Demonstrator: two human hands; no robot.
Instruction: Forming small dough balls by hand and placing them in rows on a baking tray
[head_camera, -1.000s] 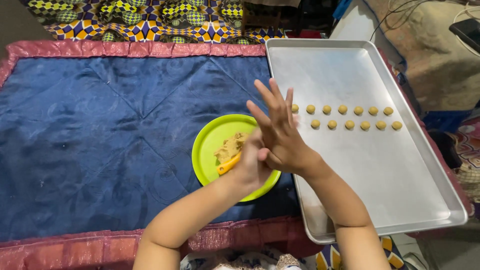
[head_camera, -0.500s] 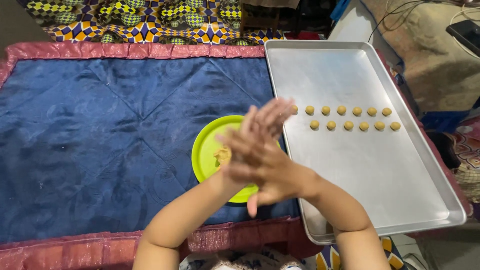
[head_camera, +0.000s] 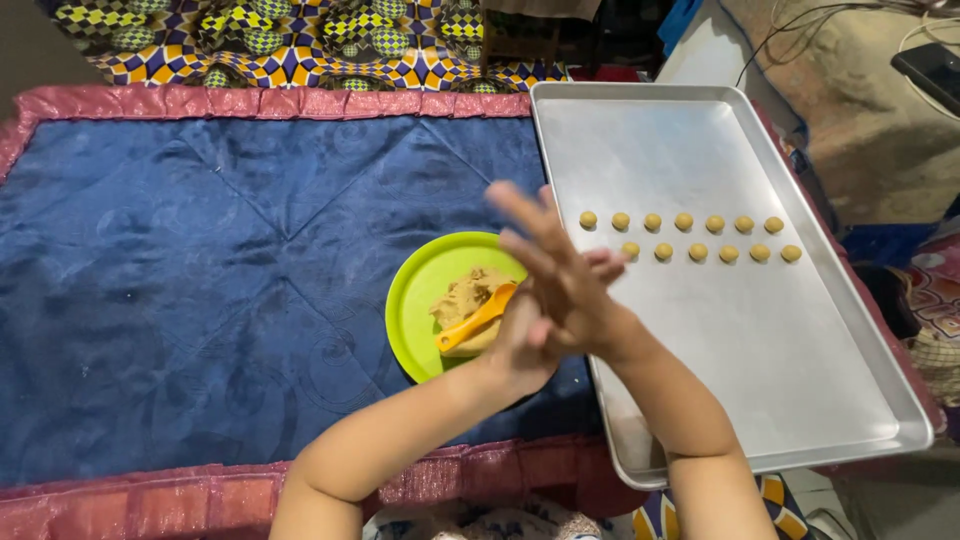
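Observation:
My left hand (head_camera: 520, 345) and my right hand (head_camera: 562, 295) are pressed palm to palm above the near edge of a silver baking tray (head_camera: 760, 380), the right on top with its fingers spread. Whatever lies between the palms is hidden. Just left of the hands sits a lime-green plate (head_camera: 410, 310) with a mound of tan dough (head_camera: 465, 295) and an orange spoon (head_camera: 475, 320) resting on it. Two rows of several small dough balls (head_camera: 690, 237) lie across the middle of the tray.
The plate rests on a blue quilted cloth (head_camera: 200, 280) with a pink border. Patterned fabric (head_camera: 300, 40) lies beyond it. A dark phone (head_camera: 930, 70) sits on a brown surface at the top right, past the tray.
The pressed hands have slid against each other. The right hand's fingers have swung from upright to pointing up-left, and the plate's dough and spoon show again.

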